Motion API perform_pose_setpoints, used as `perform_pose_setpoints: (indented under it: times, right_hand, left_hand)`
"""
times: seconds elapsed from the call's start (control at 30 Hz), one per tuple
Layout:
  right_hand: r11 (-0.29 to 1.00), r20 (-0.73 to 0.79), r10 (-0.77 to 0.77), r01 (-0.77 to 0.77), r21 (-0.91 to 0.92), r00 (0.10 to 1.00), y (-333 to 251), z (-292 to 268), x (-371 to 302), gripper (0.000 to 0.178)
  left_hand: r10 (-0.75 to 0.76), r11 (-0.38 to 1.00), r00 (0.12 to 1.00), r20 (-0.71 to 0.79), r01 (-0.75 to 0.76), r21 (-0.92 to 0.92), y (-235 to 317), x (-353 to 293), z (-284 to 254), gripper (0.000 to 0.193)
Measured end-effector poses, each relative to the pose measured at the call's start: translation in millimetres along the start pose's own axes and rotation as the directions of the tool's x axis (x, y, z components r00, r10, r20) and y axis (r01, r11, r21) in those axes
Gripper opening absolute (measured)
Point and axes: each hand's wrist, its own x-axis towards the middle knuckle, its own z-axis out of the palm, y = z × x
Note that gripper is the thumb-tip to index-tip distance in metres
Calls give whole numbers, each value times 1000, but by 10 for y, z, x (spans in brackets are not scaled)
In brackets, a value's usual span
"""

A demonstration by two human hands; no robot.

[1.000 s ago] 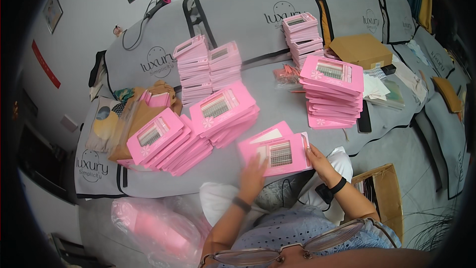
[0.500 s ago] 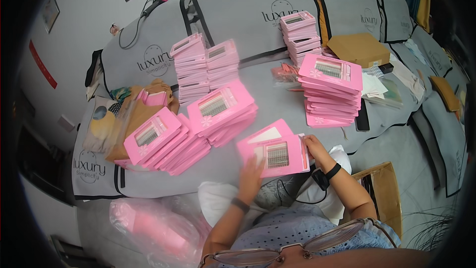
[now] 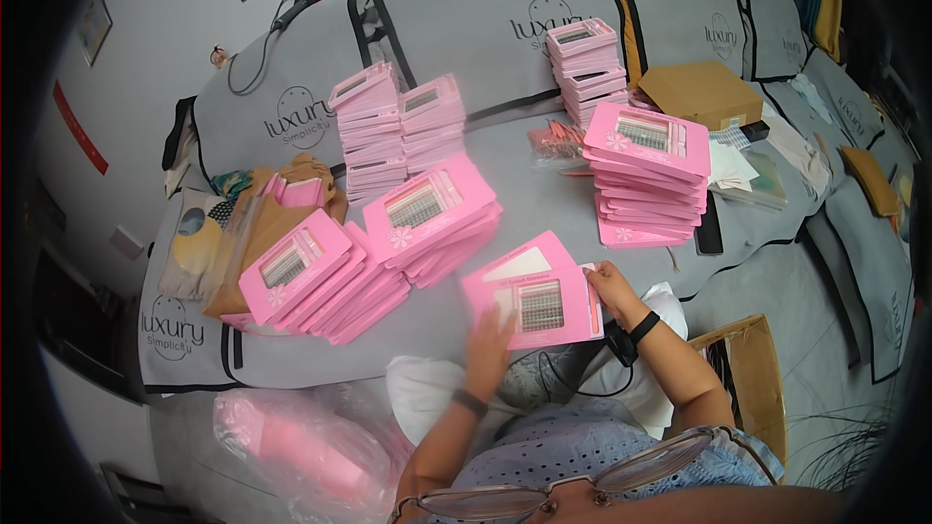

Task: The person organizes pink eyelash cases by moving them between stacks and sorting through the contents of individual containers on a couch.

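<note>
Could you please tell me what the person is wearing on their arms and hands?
Both forearms are bare, without gloves or long sleeves. The left hand has a dark band at the wrist. The right hand has a black wristband, perhaps a watch. A pale blue eyelet top covers the body.

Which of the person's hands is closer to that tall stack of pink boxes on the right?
Right. The right hand sits just below the tall stack; the left hand is farther down-left, on the open pink box.

Box (image 3: 544, 303): pink w/ clear window, dark lash rows. Stacks (image 3: 646, 175): pink, white flower print. Cover (image 3: 544, 196): grey, black trim. Carton (image 3: 701, 92): tan. Bag (image 3: 301, 446): clear over pink. Wristbands (image 3: 643, 327): black.
</note>
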Motion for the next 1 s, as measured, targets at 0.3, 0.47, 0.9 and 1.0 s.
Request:
perform_pose_setpoints:
  times: [0.3,0.47,0.9,1.0]
  right_hand:
    - [986,29,-24,19,166,999,-18,17,-2,27]
    - [982,80,-48,33,184,996,-100,4,-24,23]
    - [981,45,-124,115,156,991,61,25,41,23]
    - [987,48,-124,119,108,991,42,24,53,23]
  left_hand:
    - [13,1000,1000,-18,-14,-25,-18,4,36,55]
    - [13,1000,1000,8,-12,-11,25,7,-6,57]
    - [-42,999,999,21,42,-26,33,-4,33,61]
    - [-40,999,999,12,41,-28,20,-12,50,61]
